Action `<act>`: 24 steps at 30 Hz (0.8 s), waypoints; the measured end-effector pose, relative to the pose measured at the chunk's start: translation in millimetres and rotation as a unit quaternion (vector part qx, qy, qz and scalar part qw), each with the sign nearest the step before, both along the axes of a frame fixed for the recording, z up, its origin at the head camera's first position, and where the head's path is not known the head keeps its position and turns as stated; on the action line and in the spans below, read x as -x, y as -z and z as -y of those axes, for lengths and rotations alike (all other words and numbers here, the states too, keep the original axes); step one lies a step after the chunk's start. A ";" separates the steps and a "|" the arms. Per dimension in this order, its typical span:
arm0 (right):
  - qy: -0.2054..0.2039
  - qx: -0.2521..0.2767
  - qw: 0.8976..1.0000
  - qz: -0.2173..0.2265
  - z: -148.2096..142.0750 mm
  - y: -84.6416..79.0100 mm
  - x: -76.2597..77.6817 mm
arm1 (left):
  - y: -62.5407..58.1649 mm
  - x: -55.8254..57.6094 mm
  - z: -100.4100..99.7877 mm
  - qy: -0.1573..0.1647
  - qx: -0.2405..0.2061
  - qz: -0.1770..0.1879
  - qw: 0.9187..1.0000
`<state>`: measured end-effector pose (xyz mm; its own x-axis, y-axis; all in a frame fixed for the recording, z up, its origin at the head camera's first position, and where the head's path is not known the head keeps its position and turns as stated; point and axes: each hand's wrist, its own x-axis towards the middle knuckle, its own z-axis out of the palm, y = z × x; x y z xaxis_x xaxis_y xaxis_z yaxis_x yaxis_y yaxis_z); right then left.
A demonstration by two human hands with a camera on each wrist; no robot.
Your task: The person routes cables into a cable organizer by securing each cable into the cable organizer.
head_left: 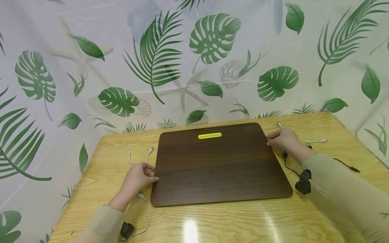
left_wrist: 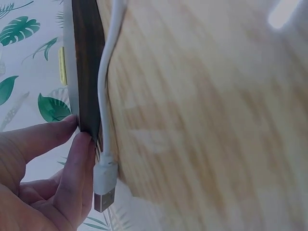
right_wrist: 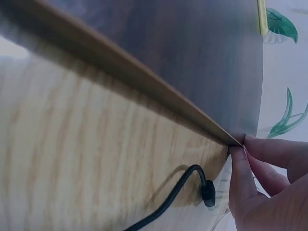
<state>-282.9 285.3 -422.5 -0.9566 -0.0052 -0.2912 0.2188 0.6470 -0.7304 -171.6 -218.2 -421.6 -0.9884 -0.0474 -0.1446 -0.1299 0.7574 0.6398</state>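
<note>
A dark brown wooden board [head_left: 215, 168] with rounded corners lies between both hands. Near its far edge sits a yellow slotted strip [head_left: 209, 135]. At the board's left side, my left hand [head_left: 138, 177] pinches the edge, thumb on top and fingers beneath. My right hand [head_left: 285, 139] pinches the right edge close to the far corner. In the right wrist view, the thin board edge [right_wrist: 163, 91] runs to the fingertips. Close to the left fingers hangs or lies a white USB plug [left_wrist: 105, 180]. Whether the board is raised off the table, I cannot tell.
White cable ends [head_left: 149, 155] lie left of the board on the wooden table [head_left: 231, 222]. Right of it are a white cable [head_left: 316, 141] and a black cable [head_left: 288, 167]. A leaf-patterned cloth [head_left: 237, 101] rises behind the table.
</note>
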 end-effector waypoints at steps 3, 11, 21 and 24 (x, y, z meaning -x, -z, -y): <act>-0.007 -0.014 1.000 -0.007 1.2 -0.1 -0.1 | 1.9 0.1 2.0 0.000 0.001 -0.002 1.000; -0.033 -0.098 0.993 -0.058 7.9 -7.6 -3.9 | 2.4 -0.6 6.6 0.000 -0.061 0.020 0.998; -0.014 -0.059 0.996 -0.064 24.1 -16.1 -10.3 | -3.5 -3.5 15.5 0.007 -0.095 0.048 0.994; -0.018 -0.044 0.997 -0.060 30.2 -20.1 -10.6 | -5.3 -5.5 18.9 0.008 -0.096 0.048 0.994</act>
<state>-272.3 255.2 -402.4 -0.9844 -0.0202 -0.1746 0.1078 0.7154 -0.6904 -166.2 -237.1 -416.3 -0.9697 0.0058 -0.2440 -0.1869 0.6253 0.7576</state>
